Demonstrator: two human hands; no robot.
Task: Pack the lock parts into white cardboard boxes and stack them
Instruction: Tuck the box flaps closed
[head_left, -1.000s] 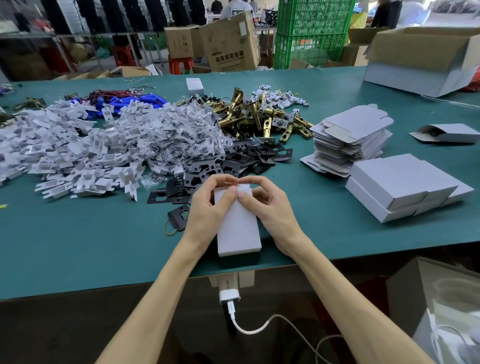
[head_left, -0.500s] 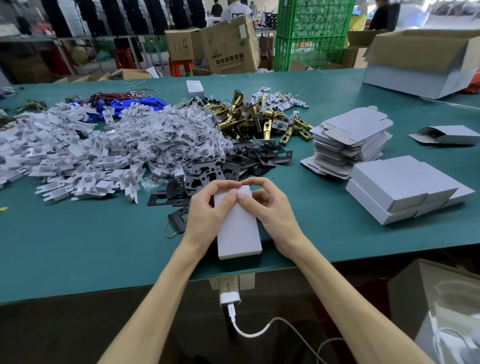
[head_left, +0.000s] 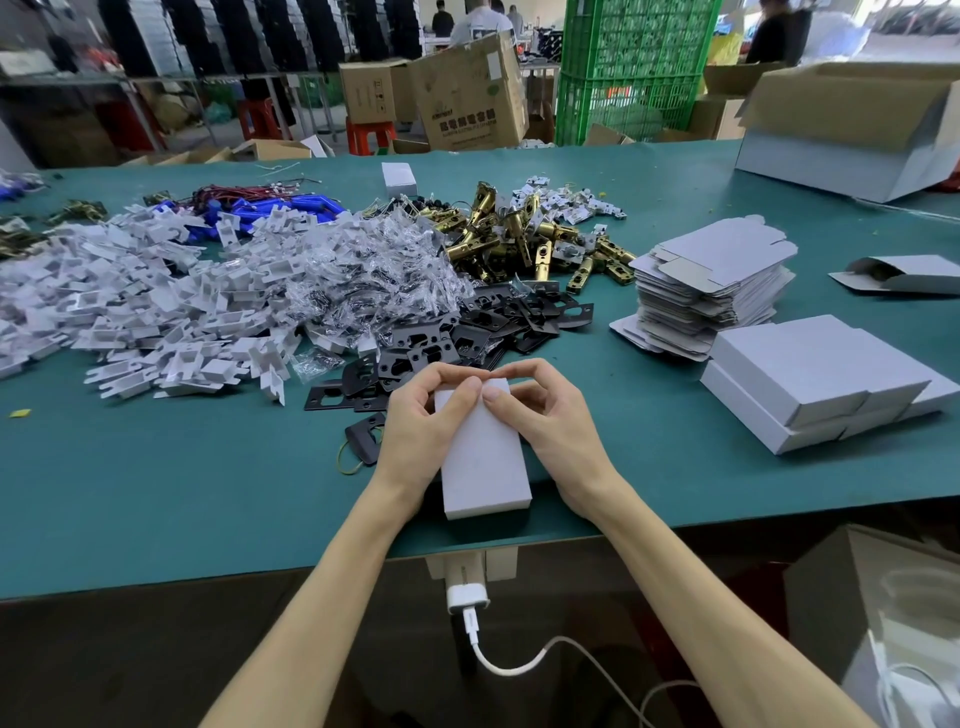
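A small white cardboard box (head_left: 483, 467) lies lengthwise on the green table (head_left: 156, 493) near its front edge. My left hand (head_left: 426, 415) and my right hand (head_left: 550, 415) hold its far end, thumbs pressed on top, fingers curled over the end flap. Behind the hands lie black metal plates (head_left: 467, 338), brass latch bodies (head_left: 519, 234), clear bags of screws (head_left: 374, 270) and white card inserts (head_left: 130, 312). At the right, closed white boxes (head_left: 810, 384) lie stacked beside a pile of flat box blanks (head_left: 711, 286).
A large open carton (head_left: 852, 135) stands at the back right, with a half-folded box (head_left: 904, 275) in front of it. Blue parts with red wires (head_left: 260, 205) lie at the back left. A white charger and cable (head_left: 467, 603) hang under the table edge. Green crates (head_left: 634, 67) stand behind.
Almost nothing: both hands stay on the far end of the box, fingers shifting slightly over the flap.
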